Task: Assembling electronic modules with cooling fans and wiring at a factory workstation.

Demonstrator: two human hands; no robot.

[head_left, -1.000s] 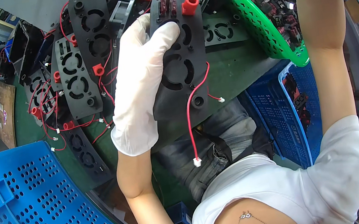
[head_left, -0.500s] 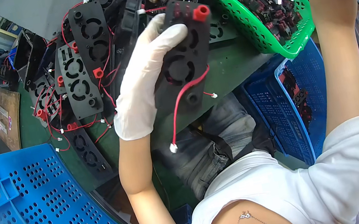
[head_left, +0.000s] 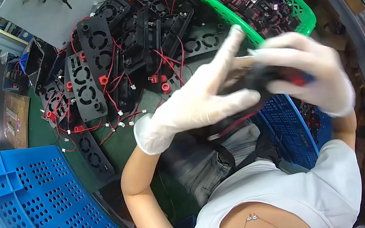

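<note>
Between my two white-gloved hands is a black fan panel (head_left: 262, 79), blurred and tilted so that little of its face shows. My left hand (head_left: 201, 96) grips it from the left, with thumb and forefinger stretched wide round it. From the right, the bent fingers of my right hand (head_left: 309, 69) close round its other end, beside a red part; this hand is smeared by motion. A red wire hangs under the panel. To the left lies a heap of similar black fan panels (head_left: 97, 48), with red knobs, red wires and white plugs.
A green basket (head_left: 305, 19) full of small black-and-red parts stands at the upper right. Below it, a blue crate (head_left: 286, 120) holds dark parts. A large blue perforated crate (head_left: 46, 201) fills the lower left. The green table (head_left: 132, 132) lies under the heap.
My left hand has moved right with the fan panel, which has turned from face-up to tilted. My right hand has come down from the upper right onto the panel. The metal tool tip has left the heap.
</note>
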